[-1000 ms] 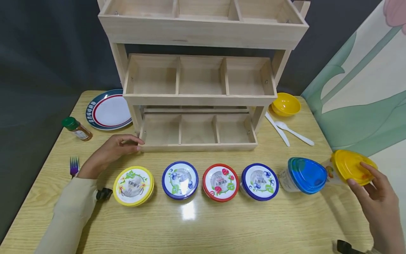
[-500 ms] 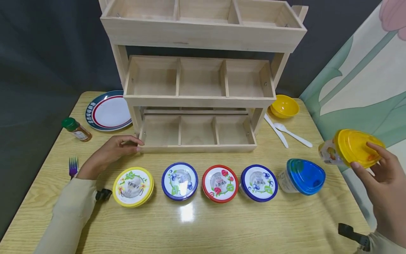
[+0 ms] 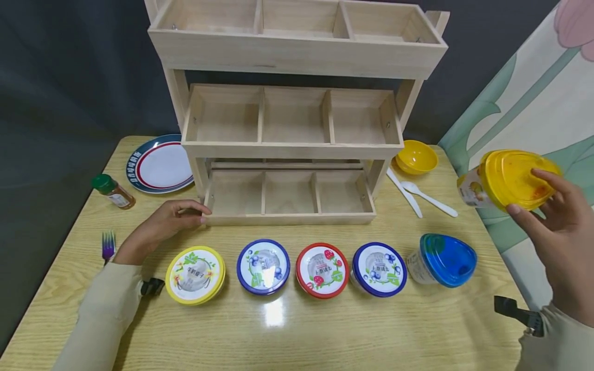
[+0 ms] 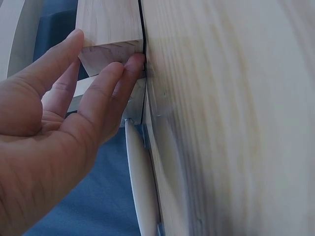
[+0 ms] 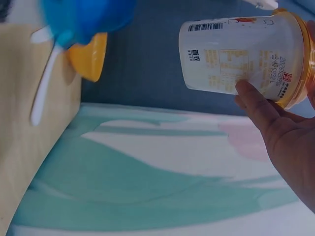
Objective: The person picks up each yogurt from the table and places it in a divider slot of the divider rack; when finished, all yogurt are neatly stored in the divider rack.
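Observation:
My right hand [image 3: 554,221] grips a yogurt cup [image 3: 520,178] by its yellow lid, tilted and raised off the table at the far right. Its white printed side with a barcode [image 5: 204,27] faces the right wrist view. My left hand [image 3: 169,221] holds the lower left front corner of the three-tier wooden shelf [image 3: 290,219], thumb and fingers about the corner in the left wrist view. A cup with a blue lid [image 3: 448,260] stands on the table below the raised cup. The shelf's visible compartments look bare.
Round-lidded tubs stand in a row: yellow [image 3: 195,275], blue [image 3: 263,266], red [image 3: 322,270], blue [image 3: 379,269]. A plate [image 3: 162,165], spice jar [image 3: 113,190] and fork [image 3: 109,246] lie left; a yellow bowl [image 3: 416,157], white knife [image 3: 405,191] and spoon [image 3: 429,198] lie right.
My right hand has lifted the yellow-lidded yogurt cup up from beside the blue-lidded cup. My left hand has stayed at the shelf corner.

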Action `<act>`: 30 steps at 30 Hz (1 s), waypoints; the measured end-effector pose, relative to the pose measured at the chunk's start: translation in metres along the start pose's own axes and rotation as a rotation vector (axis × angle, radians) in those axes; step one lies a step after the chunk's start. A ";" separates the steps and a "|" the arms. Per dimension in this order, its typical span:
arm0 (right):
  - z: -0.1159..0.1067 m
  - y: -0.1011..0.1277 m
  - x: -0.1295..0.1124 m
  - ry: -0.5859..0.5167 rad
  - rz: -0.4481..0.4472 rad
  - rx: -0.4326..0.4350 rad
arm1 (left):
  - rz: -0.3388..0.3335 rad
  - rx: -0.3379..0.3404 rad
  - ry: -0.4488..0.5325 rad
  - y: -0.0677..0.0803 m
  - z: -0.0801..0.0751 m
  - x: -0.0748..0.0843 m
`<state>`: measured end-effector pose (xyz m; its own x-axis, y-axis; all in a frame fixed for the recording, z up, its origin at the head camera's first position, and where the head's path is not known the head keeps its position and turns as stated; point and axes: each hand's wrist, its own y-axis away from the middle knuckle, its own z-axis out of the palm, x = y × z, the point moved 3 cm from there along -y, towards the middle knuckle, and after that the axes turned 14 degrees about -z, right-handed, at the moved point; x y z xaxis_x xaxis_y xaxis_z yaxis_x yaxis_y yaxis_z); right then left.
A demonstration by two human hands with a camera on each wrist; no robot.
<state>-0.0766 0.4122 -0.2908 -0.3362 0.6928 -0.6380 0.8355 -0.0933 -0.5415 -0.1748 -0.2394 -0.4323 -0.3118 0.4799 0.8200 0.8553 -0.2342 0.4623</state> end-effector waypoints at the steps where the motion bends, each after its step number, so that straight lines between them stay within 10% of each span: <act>1: 0.001 -0.003 -0.003 -0.001 -0.002 -0.004 | 0.000 0.001 -0.001 0.000 0.000 0.000; 30: 0.063 -0.065 -0.083 -0.550 -0.185 -0.116 | -0.015 -0.002 -0.026 0.000 -0.002 0.000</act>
<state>-0.1299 0.3155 -0.2370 -0.6312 0.2147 -0.7453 0.7730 0.0941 -0.6274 -0.1761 -0.2406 -0.4315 -0.3138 0.5050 0.8040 0.8499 -0.2282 0.4750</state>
